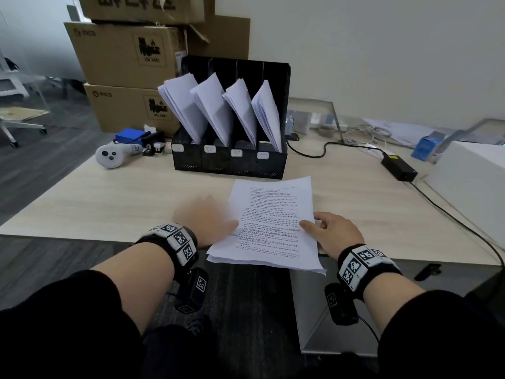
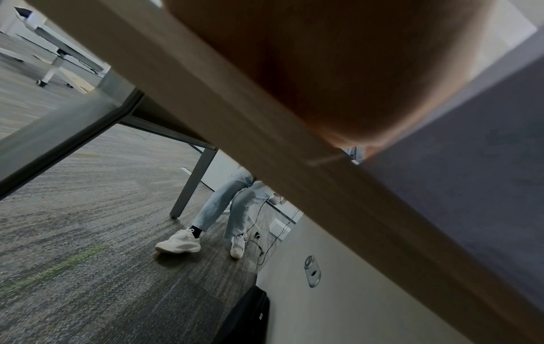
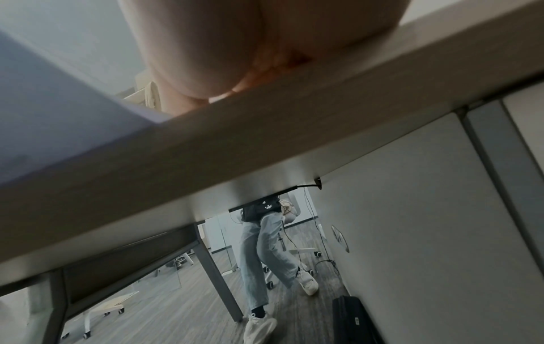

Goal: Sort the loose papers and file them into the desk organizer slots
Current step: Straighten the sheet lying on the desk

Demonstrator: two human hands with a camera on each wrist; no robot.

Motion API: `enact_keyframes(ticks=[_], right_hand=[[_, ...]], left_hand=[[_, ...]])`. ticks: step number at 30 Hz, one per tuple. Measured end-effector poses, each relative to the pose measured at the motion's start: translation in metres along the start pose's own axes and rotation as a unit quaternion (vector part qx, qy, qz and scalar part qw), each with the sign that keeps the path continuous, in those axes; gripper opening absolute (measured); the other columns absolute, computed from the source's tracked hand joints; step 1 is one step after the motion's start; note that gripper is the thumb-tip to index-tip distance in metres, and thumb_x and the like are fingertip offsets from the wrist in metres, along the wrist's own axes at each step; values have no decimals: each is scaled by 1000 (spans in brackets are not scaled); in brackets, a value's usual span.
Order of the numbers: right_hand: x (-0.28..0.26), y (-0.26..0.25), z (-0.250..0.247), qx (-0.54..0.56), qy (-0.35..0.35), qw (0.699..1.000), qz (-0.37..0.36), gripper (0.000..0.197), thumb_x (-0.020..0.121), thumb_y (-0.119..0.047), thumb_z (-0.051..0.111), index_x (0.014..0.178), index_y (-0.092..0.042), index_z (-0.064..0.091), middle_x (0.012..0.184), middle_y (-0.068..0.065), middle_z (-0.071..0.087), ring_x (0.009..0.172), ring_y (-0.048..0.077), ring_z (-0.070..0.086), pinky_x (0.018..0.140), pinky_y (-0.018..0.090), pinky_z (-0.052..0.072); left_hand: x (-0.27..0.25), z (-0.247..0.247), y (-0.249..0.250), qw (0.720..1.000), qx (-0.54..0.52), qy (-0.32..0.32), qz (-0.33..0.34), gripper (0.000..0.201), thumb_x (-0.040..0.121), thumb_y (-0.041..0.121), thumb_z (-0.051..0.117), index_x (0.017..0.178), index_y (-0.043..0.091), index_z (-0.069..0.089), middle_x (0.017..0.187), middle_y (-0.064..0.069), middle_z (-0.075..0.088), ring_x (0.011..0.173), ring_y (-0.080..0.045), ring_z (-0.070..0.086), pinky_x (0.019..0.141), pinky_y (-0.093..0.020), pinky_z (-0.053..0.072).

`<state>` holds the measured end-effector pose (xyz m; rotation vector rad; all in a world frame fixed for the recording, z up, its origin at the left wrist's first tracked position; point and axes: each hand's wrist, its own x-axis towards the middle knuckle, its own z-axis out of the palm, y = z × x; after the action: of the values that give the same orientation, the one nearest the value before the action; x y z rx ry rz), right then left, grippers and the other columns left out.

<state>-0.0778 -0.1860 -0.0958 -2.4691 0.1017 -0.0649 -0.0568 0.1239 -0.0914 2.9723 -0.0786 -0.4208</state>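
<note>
Most of the filing looks done: the black organizer [image 1: 273, 162] at 12 o'clock on the desk [image 1: 109, 203] already has white sheets leaning in all four slots. What appears left is the thin stack of printed papers [image 1: 270, 228] lying at 6 o'clock, its near corner hanging over the desk edge. The right hand [image 1: 334, 232] grips the stack's 3 o'clock edge, thumb on top of the sheet and fingers curled beside it. The left hand [image 1: 205, 217] is at the 9 o'clock edge, blurred, thumb touching the paper; whether its fingers are closed on it I cannot tell. I see no other loose sheets in the working area, so this stack is probably the last to sort. A white controller [image 1: 110, 155] lies at 10 o'clock.
</note>
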Motion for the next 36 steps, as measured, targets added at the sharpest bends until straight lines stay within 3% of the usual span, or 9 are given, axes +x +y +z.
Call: enact_keyframes(ticks=[4,7,19,22,26,29,31,33,36], right_hand=[[-2,1,-1,-3,48,999,12,28,97,-49,53,116,-33,68,80,-9,65,79,12,64,72,30,48],[-7,2,-1,-7,69,997,22,20,96,-44,56,96,-26,66,75,-7,63,71,13,60,66,31,45],[-51,-13,-6,-171,-32,984,28,62,97,-56,41,57,-11,55,52,0,61,56,23,59,59,31,47],[-56,-12,6,-73,-94,991,66,61,94,-58,48,62,-8,63,52,0,68,47,19,61,58,30,54],[-60,-18,16,200,-44,970,128,41,93,-32,69,60,-9,59,57,3,65,49,18,59,49,23,43],[-58,-28,20,328,-34,933,142,19,89,-18,74,90,0,73,83,16,76,66,27,71,53,28,52],[-54,-32,22,363,-26,920,145,17,84,-9,73,96,3,73,98,21,77,84,35,75,73,43,62],[-53,-36,20,375,-28,917,136,13,89,1,64,100,2,73,105,22,76,99,40,73,94,55,56],[-51,-34,20,417,-41,900,120,19,96,4,58,110,4,71,109,22,75,104,41,72,97,55,55]], left_hand=[[1,0,-1,1000,16,6,5,82,89,80,31,159,48,3,172,5,-9,158,-20,-8,124,-50,2],[3,0,-2,1000,12,3,5,78,92,73,34,159,49,2,172,5,-10,158,-19,-9,124,-49,2],[2,6,-5,999,33,12,26,69,98,64,24,160,45,0,172,3,-11,158,-23,-9,126,-51,2],[-3,9,-6,999,35,15,30,68,99,64,22,160,44,-1,172,4,-11,158,-23,-8,125,-52,2],[-13,11,-7,999,32,11,39,69,98,65,22,160,45,-1,171,6,-12,158,-22,-10,125,-53,0],[-20,13,-8,999,22,8,42,70,97,65,24,160,45,0,171,7,-12,158,-21,-11,125,-53,-2],[-23,14,-8,999,14,5,45,73,97,66,26,161,42,-1,171,8,-12,158,-20,-11,126,-52,-2],[-28,12,-6,999,-2,6,50,78,97,65,32,162,37,-1,172,8,-9,158,-19,-9,126,-51,-1],[-33,5,-3,993,-99,59,34,82,96,56,44,163,26,8,170,4,18,157,-20,14,124,-51,11]])
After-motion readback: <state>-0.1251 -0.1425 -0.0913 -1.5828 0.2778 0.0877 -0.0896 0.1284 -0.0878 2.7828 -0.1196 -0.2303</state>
